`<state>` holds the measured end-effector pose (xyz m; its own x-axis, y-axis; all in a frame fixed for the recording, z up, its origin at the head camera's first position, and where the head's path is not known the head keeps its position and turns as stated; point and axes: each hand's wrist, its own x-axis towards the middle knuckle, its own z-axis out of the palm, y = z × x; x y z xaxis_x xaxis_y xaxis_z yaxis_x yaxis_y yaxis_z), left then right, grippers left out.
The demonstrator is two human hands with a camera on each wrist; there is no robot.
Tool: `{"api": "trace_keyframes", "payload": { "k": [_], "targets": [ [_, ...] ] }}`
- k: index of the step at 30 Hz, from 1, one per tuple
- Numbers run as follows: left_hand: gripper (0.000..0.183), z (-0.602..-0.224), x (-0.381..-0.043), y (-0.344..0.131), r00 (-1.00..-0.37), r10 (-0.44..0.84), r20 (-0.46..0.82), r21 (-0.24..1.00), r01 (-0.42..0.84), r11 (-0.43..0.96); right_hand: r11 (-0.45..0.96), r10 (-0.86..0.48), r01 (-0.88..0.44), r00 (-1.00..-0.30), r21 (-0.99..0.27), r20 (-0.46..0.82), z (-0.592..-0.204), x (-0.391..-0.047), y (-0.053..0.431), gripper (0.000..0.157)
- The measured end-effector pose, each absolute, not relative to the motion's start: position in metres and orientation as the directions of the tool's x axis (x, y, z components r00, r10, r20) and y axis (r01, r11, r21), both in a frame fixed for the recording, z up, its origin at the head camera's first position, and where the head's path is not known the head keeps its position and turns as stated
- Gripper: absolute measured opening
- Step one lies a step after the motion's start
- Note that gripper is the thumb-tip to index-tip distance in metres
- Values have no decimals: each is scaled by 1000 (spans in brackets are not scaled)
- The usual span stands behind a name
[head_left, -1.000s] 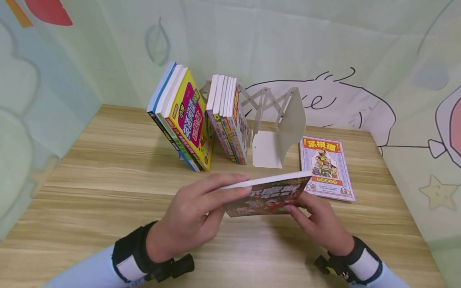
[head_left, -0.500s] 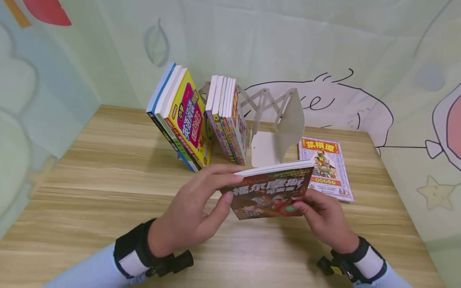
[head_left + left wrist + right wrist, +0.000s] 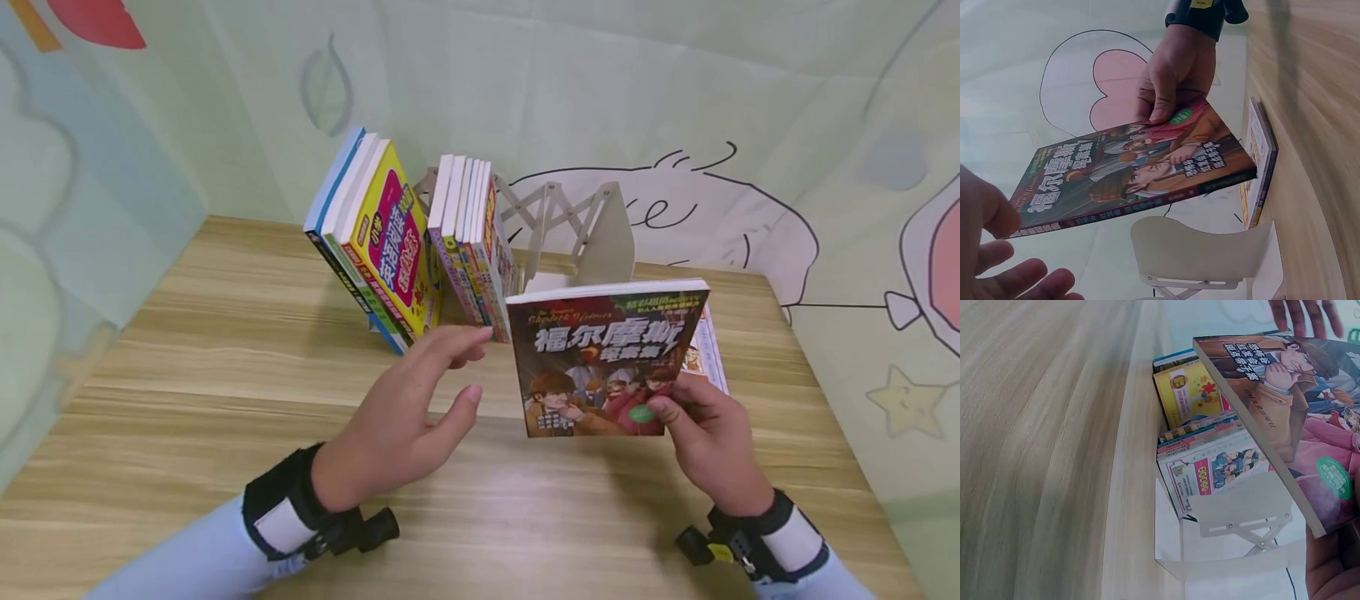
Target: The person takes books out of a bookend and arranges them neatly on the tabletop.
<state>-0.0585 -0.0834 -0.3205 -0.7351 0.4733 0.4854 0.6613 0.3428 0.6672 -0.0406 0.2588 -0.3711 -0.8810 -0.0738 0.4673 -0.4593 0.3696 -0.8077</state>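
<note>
The brown book [image 3: 592,367] is raised over the right half of the tabletop [image 3: 802,442], its lower right edge pinched by the right hand [image 3: 716,442]. Across a gap from its left edge, the left hand [image 3: 401,421] grips nothing; farther, the bookend [image 3: 613,233] has open room right of the leaning books [image 3: 468,242].

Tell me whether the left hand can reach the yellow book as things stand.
Likely yes: the left hand holds nothing, is close to the yellow book, and nothing seems to block the way.
</note>
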Motion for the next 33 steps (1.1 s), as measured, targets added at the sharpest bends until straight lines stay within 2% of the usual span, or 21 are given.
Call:
{"api": "trace_keyframes", "payload": {
  "k": [10,19,24,33],
  "targets": [
    [39,-327,-64,-81,-717,511,473,623,683,381,371,230,-222,-919,-902,321,-363,-43,279,28],
    [36,-331,-65,-80,-717,524,460,614,683,395,158,451,-80,-881,-984,144,-362,-52,299,35],
    [36,-332,-65,-80,-716,526,459,610,685,399,1,474,-86,-877,-996,76,-363,-56,308,39],
    [35,-334,-64,-79,-713,528,461,600,689,407,-263,541,-225,-840,-938,50,-367,-63,328,44]
  ]
}}
